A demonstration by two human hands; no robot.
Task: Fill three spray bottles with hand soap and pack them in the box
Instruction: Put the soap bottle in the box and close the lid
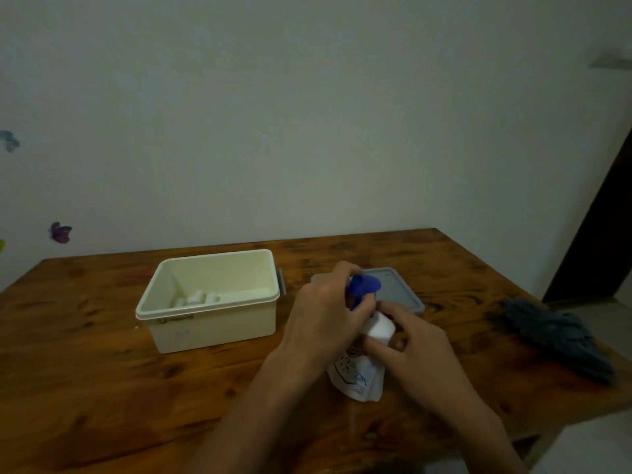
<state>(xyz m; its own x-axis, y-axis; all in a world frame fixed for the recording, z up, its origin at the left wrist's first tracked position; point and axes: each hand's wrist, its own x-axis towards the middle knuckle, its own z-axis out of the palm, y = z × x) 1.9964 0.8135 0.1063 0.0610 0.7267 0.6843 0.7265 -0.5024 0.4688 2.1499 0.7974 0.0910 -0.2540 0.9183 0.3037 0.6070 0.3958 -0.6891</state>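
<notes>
A white spray bottle (380, 329) with a blue trigger head (365, 286) is held between both hands above the table. My left hand (325, 311) wraps the blue head and neck. My right hand (408, 336) grips the white body from the right. Under the bottle lies a white soap refill pouch (355, 378) with printed markings. To the left stands the cream plastic box (208, 323), open, with white bottle parts (196, 299) lying on its bottom.
The grey box lid (400, 292) lies flat behind my hands. A dark grey cloth (557, 336) sits near the right edge of the wooden table (85, 371). A wall rises just behind the table; a dark door frame stands at far right.
</notes>
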